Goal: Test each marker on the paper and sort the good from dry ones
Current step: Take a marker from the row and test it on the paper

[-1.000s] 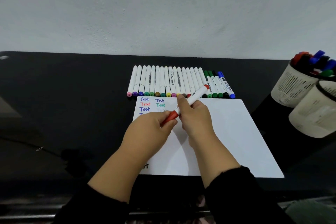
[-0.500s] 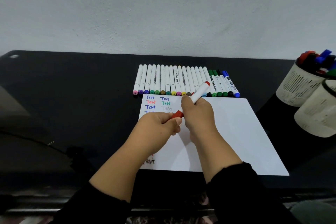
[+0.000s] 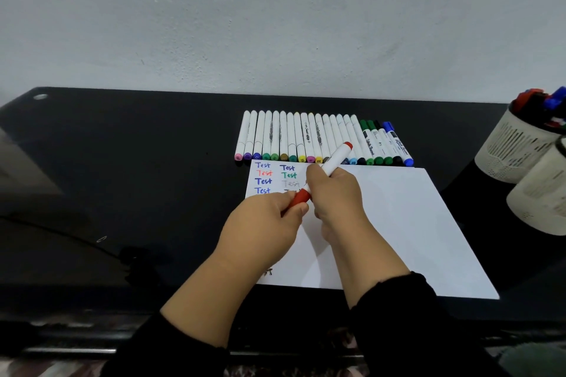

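A red whiteboard marker (image 3: 333, 160) with a white barrel is held slanted above the white paper (image 3: 398, 223). My right hand (image 3: 335, 193) grips the barrel in its middle. My left hand (image 3: 266, 223) pinches the red cap (image 3: 300, 197) at the marker's lower end. The cap sits on the marker. The paper's top left corner carries several coloured "Test" words (image 3: 275, 177); one grey word is faint. A row of several markers (image 3: 318, 141) lies side by side just beyond the paper.
The black glossy desk (image 3: 137, 177) stands against a pale wall. Two white mesh cups stand at the right edge: the far cup (image 3: 514, 147) holds several markers, the near cup (image 3: 539, 202) shows no contents. A cable (image 3: 61, 232) runs along the left.
The view has shifted a little, and both hands with the red marker have stayed in about the same place above the paper. The grip on cap and barrel is unchanged.
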`<state>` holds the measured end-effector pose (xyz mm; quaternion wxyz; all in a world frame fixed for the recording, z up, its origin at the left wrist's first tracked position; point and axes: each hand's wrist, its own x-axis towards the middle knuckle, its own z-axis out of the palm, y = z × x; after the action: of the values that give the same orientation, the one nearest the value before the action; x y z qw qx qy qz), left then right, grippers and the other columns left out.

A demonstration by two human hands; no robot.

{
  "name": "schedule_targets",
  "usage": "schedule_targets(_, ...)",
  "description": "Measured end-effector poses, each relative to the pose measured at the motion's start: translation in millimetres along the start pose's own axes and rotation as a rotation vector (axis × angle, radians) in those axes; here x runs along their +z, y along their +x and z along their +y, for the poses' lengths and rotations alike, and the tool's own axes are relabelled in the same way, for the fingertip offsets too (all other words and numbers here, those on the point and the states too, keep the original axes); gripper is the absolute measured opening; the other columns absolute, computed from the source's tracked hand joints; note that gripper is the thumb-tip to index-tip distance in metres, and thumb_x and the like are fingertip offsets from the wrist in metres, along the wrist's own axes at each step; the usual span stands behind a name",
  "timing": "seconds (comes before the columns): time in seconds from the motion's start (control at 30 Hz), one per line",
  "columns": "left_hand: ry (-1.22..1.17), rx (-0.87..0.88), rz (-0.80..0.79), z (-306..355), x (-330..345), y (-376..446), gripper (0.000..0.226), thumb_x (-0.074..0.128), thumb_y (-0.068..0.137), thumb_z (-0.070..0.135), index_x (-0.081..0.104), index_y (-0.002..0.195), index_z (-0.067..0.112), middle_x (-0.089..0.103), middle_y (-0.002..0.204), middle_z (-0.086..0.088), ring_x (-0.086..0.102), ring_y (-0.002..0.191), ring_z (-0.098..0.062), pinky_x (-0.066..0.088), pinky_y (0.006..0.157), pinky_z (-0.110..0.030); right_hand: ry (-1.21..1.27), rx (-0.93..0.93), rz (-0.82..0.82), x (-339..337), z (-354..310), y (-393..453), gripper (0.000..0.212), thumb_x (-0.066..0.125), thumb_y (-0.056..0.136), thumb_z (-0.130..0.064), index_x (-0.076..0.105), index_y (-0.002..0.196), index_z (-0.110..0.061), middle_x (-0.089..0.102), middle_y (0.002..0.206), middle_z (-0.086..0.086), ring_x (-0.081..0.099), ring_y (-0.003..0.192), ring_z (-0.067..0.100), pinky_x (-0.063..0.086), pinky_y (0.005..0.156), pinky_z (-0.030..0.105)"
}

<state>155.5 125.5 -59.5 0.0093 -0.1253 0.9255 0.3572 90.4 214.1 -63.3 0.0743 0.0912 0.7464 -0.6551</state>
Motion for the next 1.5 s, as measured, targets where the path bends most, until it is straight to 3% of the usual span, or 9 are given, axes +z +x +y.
schedule_targets(0.13, -0.317, -0.119, -0.042, -4.1, -2.7, 2.1, 0.024, 0.054, 0.092, 0.036, 0.068, 0.079, 0.021, 0.065, 0.082, 0.007, 0.057, 0.073, -0.014, 0.046, 0.062, -0.027, 0.001, -0.005, -0.03, 2.2, -0.9, -0.9, 0.023, 0.051, 0.091, -0.02, 0.053, 0.069, -0.014, 0.055, 0.065, 0.002, 0.039, 0.049, 0.012, 0.03, 0.047, 0.025)
schedule_targets(0.33, 0.173, 0.055, 0.091, -1.6, -1.8, -3.5, 0.042, 0.039, 0.097, 0.044, 0.047, 0.135, 0.03, 0.062, 0.103, 0.006, 0.055, 0.085, -0.01, 0.049, 0.072, -0.026, -0.009, 0.02, -0.017, 8.0, 0.5, 1.0, 0.023, 0.051, 0.089, -0.022, 0.053, 0.068, -0.015, 0.057, 0.071, 0.005, 0.04, 0.053, 0.013, 0.032, 0.051, 0.027)
schedule_targets(0.57, 0.208, 0.066, 0.085, -5.4, -3.3, -0.6, 0.043, 0.038, 0.097, 0.045, 0.045, 0.137, 0.029, 0.061, 0.108, 0.007, 0.053, 0.084, -0.009, 0.045, 0.069, -0.023, 0.004, 0.025, -0.025, 10.4, 1.0, 0.4, 0.025, 0.051, 0.09, -0.022, 0.05, 0.066, -0.014, 0.05, 0.063, 0.002, 0.036, 0.05, 0.013, 0.03, 0.049, 0.027)
schedule_targets(0.73, -0.243, -0.069, 0.004, -10.8, -7.8, 0.0, 0.022, 0.05, 0.094, 0.038, 0.068, 0.089, 0.026, 0.064, 0.076, 0.003, 0.049, 0.059, -0.008, 0.045, 0.059, -0.028, 0.028, 0.018, -0.061, 13.1, -1.5, -3.1, 0.023, 0.05, 0.09, -0.019, 0.051, 0.068, -0.014, 0.053, 0.065, 0.002, 0.038, 0.048, 0.01, 0.03, 0.046, 0.024)
schedule_targets(0.87, 0.104, 0.038, 0.093, -6.6, -5.8, -3.1, 0.039, 0.039, 0.097, 0.043, 0.05, 0.132, 0.029, 0.05, 0.077, 0.01, 0.054, 0.074, -0.009, 0.048, 0.067, -0.025, 0.029, 0.037, -0.046, 14.8, -1.6, -3.0, 0.025, 0.05, 0.09, -0.019, 0.048, 0.066, -0.014, 0.045, 0.061, 0.001, 0.035, 0.05, 0.012, 0.029, 0.048, 0.025)
schedule_targets(1.0, 0.269, 0.087, 0.087, -3.0, -7.3, -3.1, 0.045, 0.032, 0.098, 0.044, 0.039, 0.14, 0.028, 0.049, 0.087, 0.008, 0.051, 0.082, -0.009, 0.047, 0.073, -0.024, 0.017, 0.04, -0.035, 16.4, -0.1, -2.1, 0.025, 0.05, 0.089, -0.02, 0.047, 0.065, -0.014, 0.045, 0.06, 0.001, 0.035, 0.051, 0.013, 0.03, 0.05, 0.026)
schedule_targets(1.23, -0.325, -0.084, 0.007, -10.4, -13.5, -5.3, 0.031, 0.052, 0.093, 0.037, 0.066, 0.071, 0.02, 0.066, 0.074, -0.003, 0.054, 0.064, -0.01, 0.045, 0.06, -0.023, 0.041, 0.045, -0.099, 18.5, -5.7, -6.8, 0.023, 0.05, 0.093, -0.021, 0.051, 0.071, -0.015, 0.048, 0.06, -0.003, 0.038, 0.048, 0.008, 0.031, 0.045, 0.02)
schedule_targets(1.33, -0.48, -0.117, -0.04, -14.2, -17.9, -17.1, 0.033, 0.056, 0.09, 0.035, 0.07, 0.071, 0.012, 0.068, 0.07, -0.001, 0.061, 0.072, -0.017, 0.049, 0.071, -0.027, 0.038, 0.074, 0.01, -2.7, -10.9, 11.1, 0.022, 0.049, 0.093, -0.025, 0.05, 0.074, -0.015, 0.044, 0.061, -0.001, 0.032, 0.046, 0.009, 0.028, 0.041, 0.022)
schedule_targets(1.5, -0.419, -0.168, 0.07, -21.1, -21.5, -13.9, 0.024, 0.055, 0.091, 0.037, 0.063, 0.069, 0.03, 0.069, 0.08, 0.006, 0.063, 0.08, -0.011, 0.046, 0.061, -0.018, 0.107, 0.097, 0.04, -14.6, -7.9, 20.8, 0.015, 0.048, 0.088, -0.018, 0.05, 0.075, -0.012, 0.038, 0.056, 0.001, 0.022, 0.043, 0.01, 0.021, 0.036, 0.02)
